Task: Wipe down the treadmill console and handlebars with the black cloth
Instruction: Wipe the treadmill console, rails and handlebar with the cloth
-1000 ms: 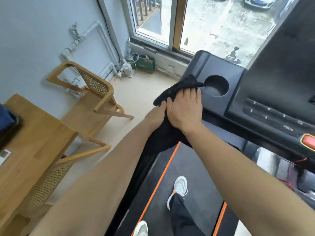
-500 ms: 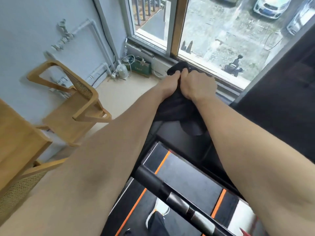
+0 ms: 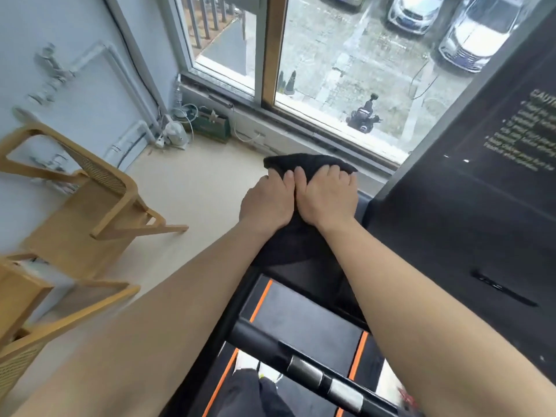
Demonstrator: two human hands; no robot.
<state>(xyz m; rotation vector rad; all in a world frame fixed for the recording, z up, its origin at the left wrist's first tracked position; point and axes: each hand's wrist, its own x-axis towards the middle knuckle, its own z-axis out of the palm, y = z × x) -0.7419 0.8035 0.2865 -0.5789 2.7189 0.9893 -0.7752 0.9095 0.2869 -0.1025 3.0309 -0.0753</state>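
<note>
Since a second ago both hands have pushed the crumpled black fabric cloth (image 3: 307, 164) forward to the far left corner of the black plastic treadmill console (image 3: 451, 230), left hand (image 3: 266, 203) and right hand (image 3: 328, 195) side by side, fingers curled into it. Console wiping seems under way; the black handlebar with silver sensor pads (image 3: 304, 368), nearer the body, probably comes next, calling for a pull back

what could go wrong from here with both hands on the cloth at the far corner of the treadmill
1. The black cloth is bunched at the far left corner of the console, right by the drop to the floor. If the grip of the left hand or right hand loosens, it could slide off the side.
2. Both arms stretch out past the handlebar, so the person seems to be leaning forward and might lose balance.
</note>
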